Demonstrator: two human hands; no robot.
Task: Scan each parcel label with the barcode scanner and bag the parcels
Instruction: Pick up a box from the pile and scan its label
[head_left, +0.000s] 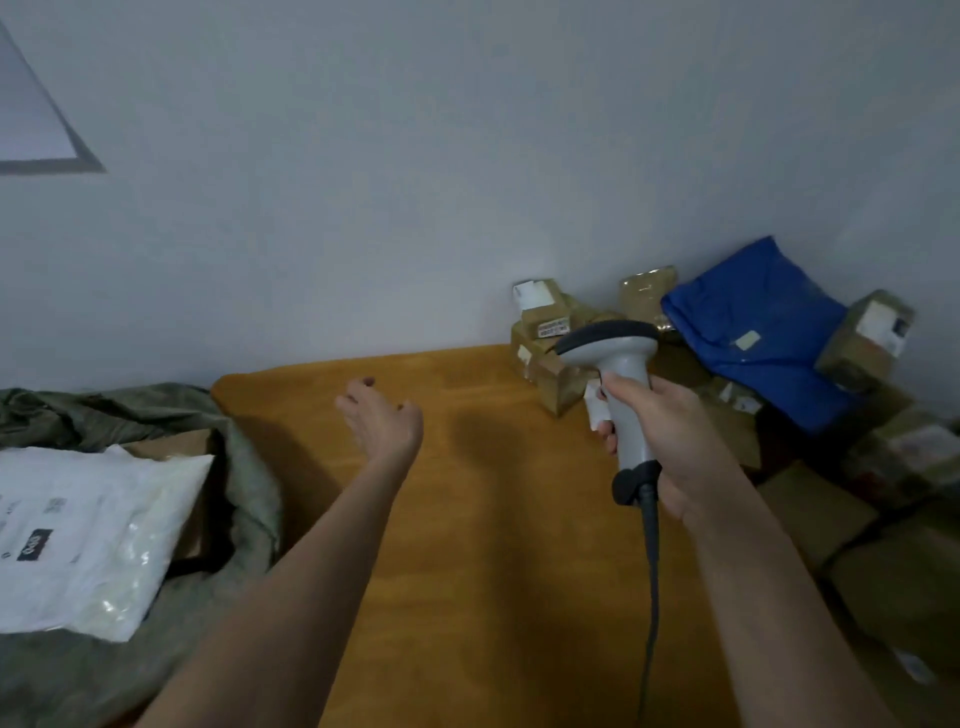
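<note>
Scanner in the right hand, left hand free over the table

Right hand (670, 441) grasps the grey handle of the barcode scanner (621, 384), fingers curled round it, the dark-topped head pointing left and away from the person. Its dark cable (650, 561) hangs from the base of the handle down toward the near edge. The left hand (382, 418) is released, fingers loosely spread, holding nothing above the orange-brown table (467, 519).

Parcels are piled at the far right against the wall: small brown cardboard boxes (545, 332) with white labels just behind the scanner head, a blue plastic mailer (763, 332) leaning over them, more brown boxes (872, 332) beside and below it. At the left, a grey-green sack (244, 499) lies open beside the table, with a white poly mailer (88, 535) and a brown box (182, 444) inside its mouth.
</note>
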